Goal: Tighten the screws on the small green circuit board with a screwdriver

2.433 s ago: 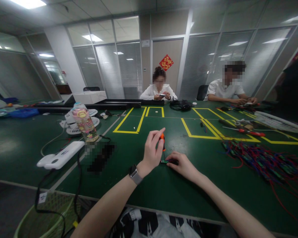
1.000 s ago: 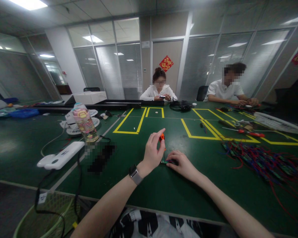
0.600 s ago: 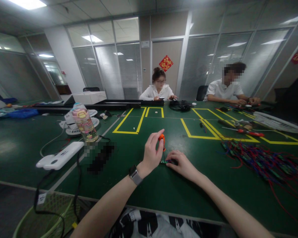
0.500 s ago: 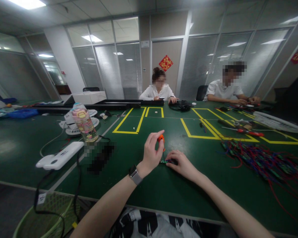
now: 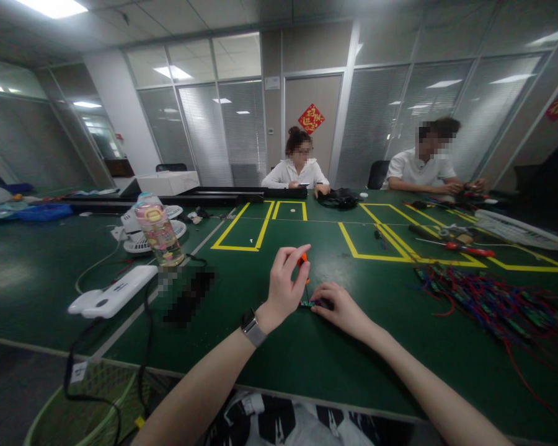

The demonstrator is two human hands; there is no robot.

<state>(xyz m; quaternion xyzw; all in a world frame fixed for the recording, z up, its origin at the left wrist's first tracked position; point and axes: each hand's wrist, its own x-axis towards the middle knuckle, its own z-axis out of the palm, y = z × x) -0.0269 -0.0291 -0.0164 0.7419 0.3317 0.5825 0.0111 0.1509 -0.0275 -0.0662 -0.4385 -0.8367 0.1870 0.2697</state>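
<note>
My left hand [image 5: 288, 279] is closed around the orange handle of a screwdriver [image 5: 302, 260], held upright with its thin shaft pointing down. The tip meets a small green circuit board [image 5: 305, 304] lying on the green table. My right hand [image 5: 335, 303] pinches the right end of that board, where dark wires run under the fingers. Part of the board is hidden by both hands. Away to the right lies a heap of similar green boards with red and blue wires [image 5: 493, 303].
A drink bottle [image 5: 158, 232], a white device [image 5: 114, 291] and cables are on the left. Beyond the wire heap lies a red-handled screwdriver [image 5: 469, 248]. Yellow tape outlines [image 5: 235, 248] mark the table. Two people sit across it. A green basket [image 5: 88, 396] stands below the front edge.
My left fingers have shifted slightly on the screwdriver handle, now covering more of it. My right hand and the circuit board stay in place.
</note>
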